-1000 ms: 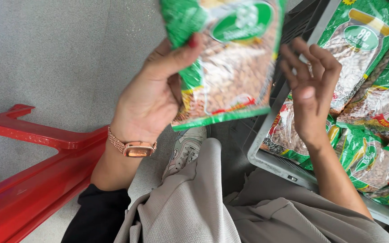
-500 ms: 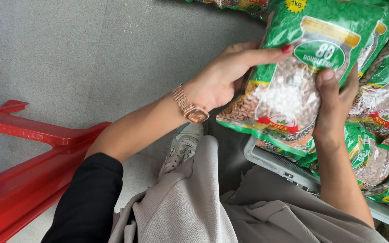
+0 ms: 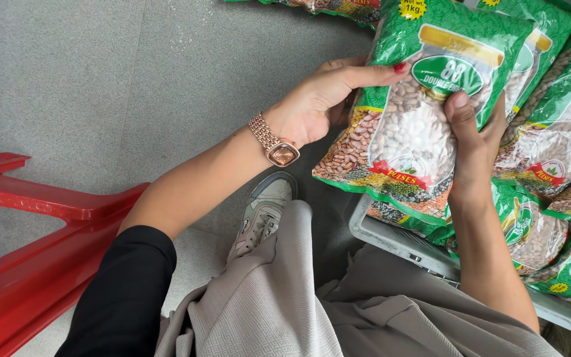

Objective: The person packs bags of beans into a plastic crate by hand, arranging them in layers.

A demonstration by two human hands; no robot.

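1. While both hands gripped it, the green bag of beans (image 3: pixel 424 125) sat in the upper centre of the frame, tilted, above the near rim of the grey crate (image 3: pixel 398 241).
2. Left hand (image 3: pixel 322 102): closed around the bag's left edge, thumb laid along its top, with a rose-gold wristwatch (image 3: pixel 275 147) on the wrist.
3. Right hand (image 3: pixel 474 142): clasped the bag's right side, thumb pressed on its clear window, fingers hidden behind.
4. Stacked bags (image 3: pixel 550 145) of the same kind filled the crate at the right of the frame, overlapping one another.
5. Lower frame: a grey sneaker (image 3: pixel 262 211) on the grey floor (image 3: pixel 67 86), a beige garment (image 3: pixel 279 297), and a red plastic frame (image 3: pixel 41 218) at lower left.
6. Risk, as a judgement: the glossy film could slip from a grip held mostly at the edges, dropping the bag onto the crate rim or the floor; the thumb's pressure on the window might strain a seam.
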